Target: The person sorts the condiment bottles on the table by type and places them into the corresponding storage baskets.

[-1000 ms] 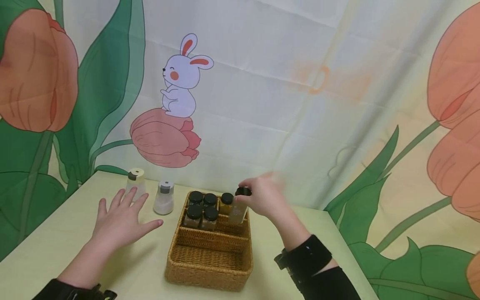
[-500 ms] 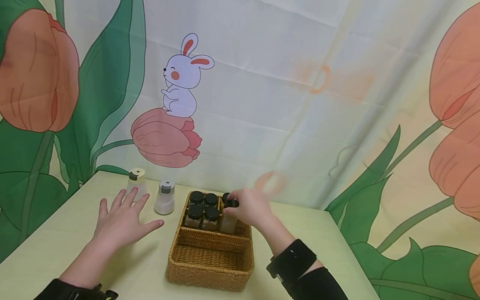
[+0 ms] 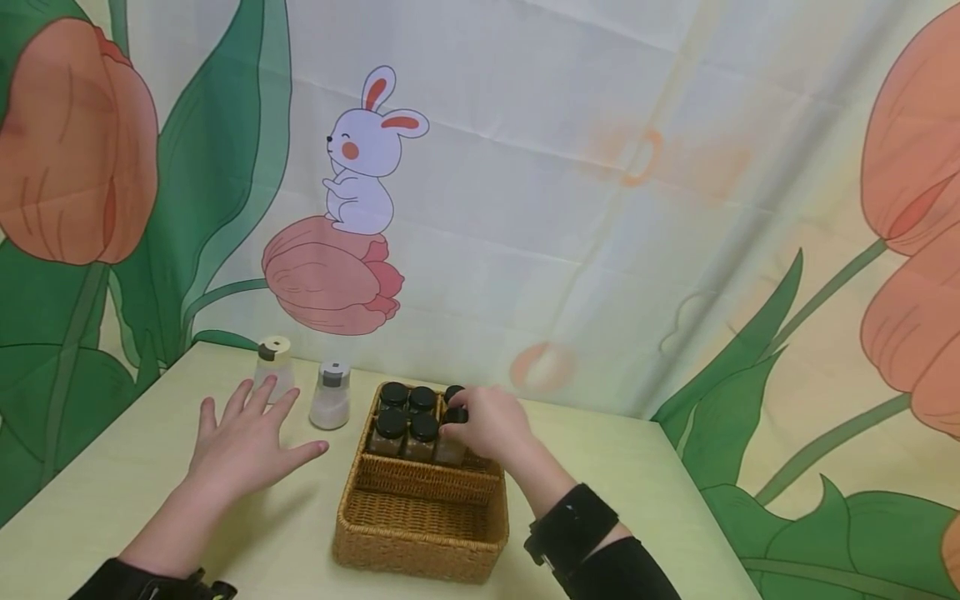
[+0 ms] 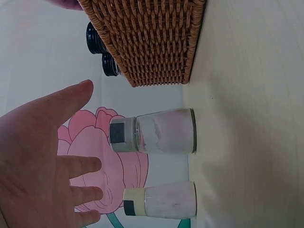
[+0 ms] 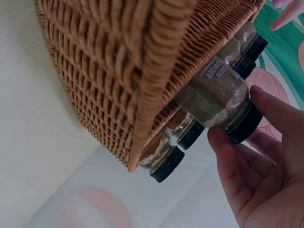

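My right hand [image 3: 497, 427] pinches the black lid [image 5: 245, 124] of a glass spice jar [image 5: 213, 95] between thumb and fingers. "Powder" reads on the jar's label, and the first word looks like "cumin". The jar stands in the rear part of a wicker basket [image 3: 420, 563], beside several other black-lidded jars [image 3: 390, 425]. My left hand [image 3: 240, 450] is held spread above the table, fingers apart and holding nothing. Nearest to it are two clear shakers, one with a cream cap [image 4: 135, 202] and one with a grey-white cap [image 4: 123, 135].
The basket's wide front compartment [image 3: 420, 512] shows its woven floor. A pale yellow table [image 3: 285, 533] lies under everything. Behind it hangs a cloth [image 3: 480, 208] printed with tulips and a rabbit.
My right hand has moved left and lower with the jar, from the basket's right side to beside the other jars. The left hand has stayed in place.
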`<move>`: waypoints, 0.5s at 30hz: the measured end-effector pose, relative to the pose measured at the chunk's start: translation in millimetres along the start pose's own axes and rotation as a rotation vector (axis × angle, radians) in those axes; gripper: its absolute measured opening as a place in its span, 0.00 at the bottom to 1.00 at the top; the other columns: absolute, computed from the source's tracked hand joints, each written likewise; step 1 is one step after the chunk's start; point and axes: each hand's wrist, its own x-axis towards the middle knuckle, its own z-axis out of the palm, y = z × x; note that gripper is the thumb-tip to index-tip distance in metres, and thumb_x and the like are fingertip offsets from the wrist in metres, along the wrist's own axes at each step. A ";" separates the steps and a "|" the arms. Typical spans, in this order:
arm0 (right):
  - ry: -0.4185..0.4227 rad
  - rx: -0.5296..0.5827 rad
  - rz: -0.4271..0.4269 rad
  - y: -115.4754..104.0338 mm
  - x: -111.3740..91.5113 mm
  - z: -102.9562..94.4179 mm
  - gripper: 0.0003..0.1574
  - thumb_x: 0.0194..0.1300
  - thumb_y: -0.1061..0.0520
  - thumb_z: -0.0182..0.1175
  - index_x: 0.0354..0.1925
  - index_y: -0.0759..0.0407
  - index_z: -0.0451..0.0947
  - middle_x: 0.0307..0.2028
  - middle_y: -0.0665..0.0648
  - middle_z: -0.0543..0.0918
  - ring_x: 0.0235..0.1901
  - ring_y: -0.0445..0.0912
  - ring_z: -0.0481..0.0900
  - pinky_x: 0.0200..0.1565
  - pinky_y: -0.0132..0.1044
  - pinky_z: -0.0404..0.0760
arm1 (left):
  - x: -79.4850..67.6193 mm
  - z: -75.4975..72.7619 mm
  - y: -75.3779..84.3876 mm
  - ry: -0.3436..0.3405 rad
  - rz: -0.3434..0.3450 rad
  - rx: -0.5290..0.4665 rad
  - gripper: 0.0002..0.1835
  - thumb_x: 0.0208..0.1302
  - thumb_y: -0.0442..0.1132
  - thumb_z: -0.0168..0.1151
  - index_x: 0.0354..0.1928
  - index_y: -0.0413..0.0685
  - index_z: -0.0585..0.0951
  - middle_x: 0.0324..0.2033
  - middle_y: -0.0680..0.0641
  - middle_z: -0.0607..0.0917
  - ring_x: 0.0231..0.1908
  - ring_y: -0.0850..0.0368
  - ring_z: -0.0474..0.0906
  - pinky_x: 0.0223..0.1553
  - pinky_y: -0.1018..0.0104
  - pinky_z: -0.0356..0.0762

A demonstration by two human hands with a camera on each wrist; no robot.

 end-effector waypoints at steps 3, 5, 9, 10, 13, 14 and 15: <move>-0.001 -0.005 -0.001 -0.2 0.6 2.5 0.26 0.55 0.38 0.68 0.50 0.47 0.82 0.43 0.48 0.85 0.33 0.41 0.80 0.32 0.37 0.80 | -0.3 0.0 -0.2 -0.002 0.000 0.002 0.57 0.47 0.81 0.52 0.68 0.42 0.66 0.68 0.30 0.55 0.65 0.29 0.41 0.56 0.23 0.22; -0.005 0.001 -0.001 0.2 1.1 4.3 0.26 0.55 0.38 0.68 0.50 0.47 0.82 0.43 0.48 0.85 0.31 0.40 0.79 0.31 0.37 0.79 | -0.4 0.2 -0.2 -0.002 0.000 0.001 0.57 0.47 0.81 0.52 0.68 0.42 0.66 0.68 0.30 0.55 0.65 0.29 0.41 0.56 0.23 0.22; -0.014 0.016 0.004 1.3 1.9 7.6 0.27 0.55 0.38 0.68 0.50 0.48 0.82 0.44 0.48 0.84 0.28 0.39 0.78 0.28 0.36 0.78 | -0.7 0.3 -0.2 -0.003 -0.001 0.000 0.57 0.47 0.81 0.52 0.68 0.42 0.66 0.68 0.30 0.55 0.65 0.29 0.41 0.56 0.23 0.22; -0.015 0.018 0.006 1.6 2.1 8.5 0.27 0.55 0.38 0.69 0.50 0.48 0.82 0.44 0.47 0.84 0.28 0.39 0.78 0.28 0.36 0.78 | -0.7 0.5 -0.2 -0.003 0.000 0.000 0.57 0.47 0.81 0.52 0.68 0.42 0.66 0.68 0.30 0.55 0.65 0.29 0.41 0.56 0.23 0.22; -0.011 0.010 0.005 2.6 2.5 11.1 0.27 0.55 0.38 0.68 0.50 0.47 0.82 0.44 0.46 0.84 0.31 0.40 0.79 0.29 0.37 0.79 | -0.5 0.7 -0.3 -0.002 0.000 0.001 0.58 0.47 0.82 0.50 0.68 0.42 0.66 0.68 0.30 0.55 0.65 0.29 0.41 0.56 0.23 0.22; -0.010 0.008 0.004 2.6 2.4 11.9 0.27 0.55 0.38 0.68 0.50 0.47 0.82 0.44 0.46 0.84 0.32 0.41 0.79 0.30 0.37 0.79 | -0.4 0.9 -0.4 -0.001 0.000 0.002 0.58 0.47 0.83 0.49 0.68 0.42 0.66 0.68 0.30 0.55 0.65 0.29 0.40 0.56 0.23 0.21; -0.009 0.006 0.002 2.7 2.4 12.5 0.26 0.55 0.38 0.68 0.50 0.47 0.82 0.44 0.46 0.84 0.34 0.42 0.80 0.31 0.38 0.80 | -0.2 1.0 -0.5 0.000 0.000 0.003 0.59 0.46 0.83 0.48 0.68 0.42 0.66 0.68 0.30 0.55 0.65 0.29 0.40 0.56 0.23 0.21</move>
